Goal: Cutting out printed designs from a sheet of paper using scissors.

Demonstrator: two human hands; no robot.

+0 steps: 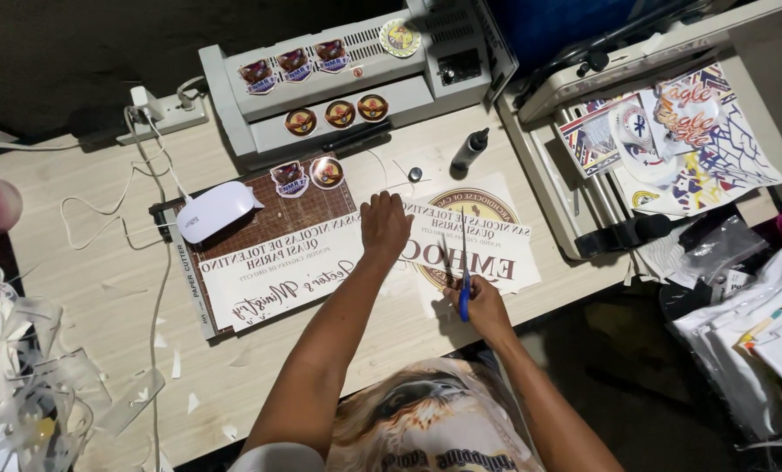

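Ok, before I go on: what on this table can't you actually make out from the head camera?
- Head view: the scissors' blue handles sit inside the right hand, so the finger grip is hidden.
- The left hand covers part of the printed sheet; what lies under the palm is unseen.
- Whether the blades have entered the sheet: too thin to tell.
- The clear plastic offcuts at the left edge are cut off and blurred.

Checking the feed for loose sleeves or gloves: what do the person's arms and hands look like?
Both arms are bare from the shoulder area down; no gloves, watch or rings visible on the left hand or the right hand. A short white sleeve shows on the left arm.
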